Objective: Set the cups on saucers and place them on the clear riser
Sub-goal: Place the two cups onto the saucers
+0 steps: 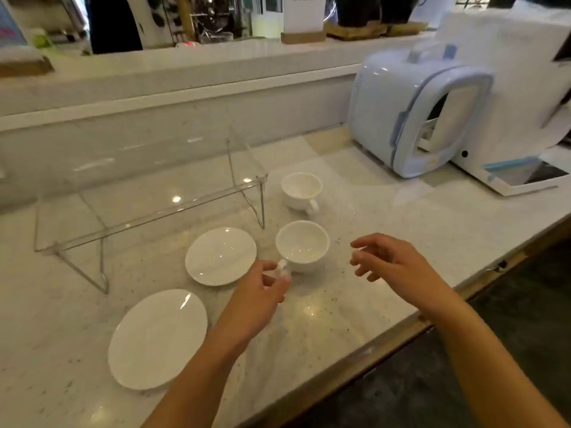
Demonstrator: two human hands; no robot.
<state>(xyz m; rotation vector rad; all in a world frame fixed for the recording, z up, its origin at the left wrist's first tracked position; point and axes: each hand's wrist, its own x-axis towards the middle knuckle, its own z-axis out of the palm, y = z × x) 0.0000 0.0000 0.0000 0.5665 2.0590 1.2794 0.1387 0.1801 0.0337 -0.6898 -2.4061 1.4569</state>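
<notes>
Two white cups stand on the marble counter. The near cup (302, 244) has its handle pinched by my left hand (265, 285). The far cup (302, 188) stands alone behind it, handle toward me. Just left of the near cup lies a white saucer (221, 256), and a second white saucer (157, 338) lies closer to me on the left. The clear riser (148, 193) stands behind the saucers with nothing on top. To the right of the near cup hovers my right hand (389, 257), fingers spread, holding nothing.
A pale blue appliance (414, 109) and a white machine (513, 97) stand at the back right. A raised ledge (185, 75) runs behind the riser. The counter's front edge (432, 322) runs diagonally at the right, with dark floor beyond.
</notes>
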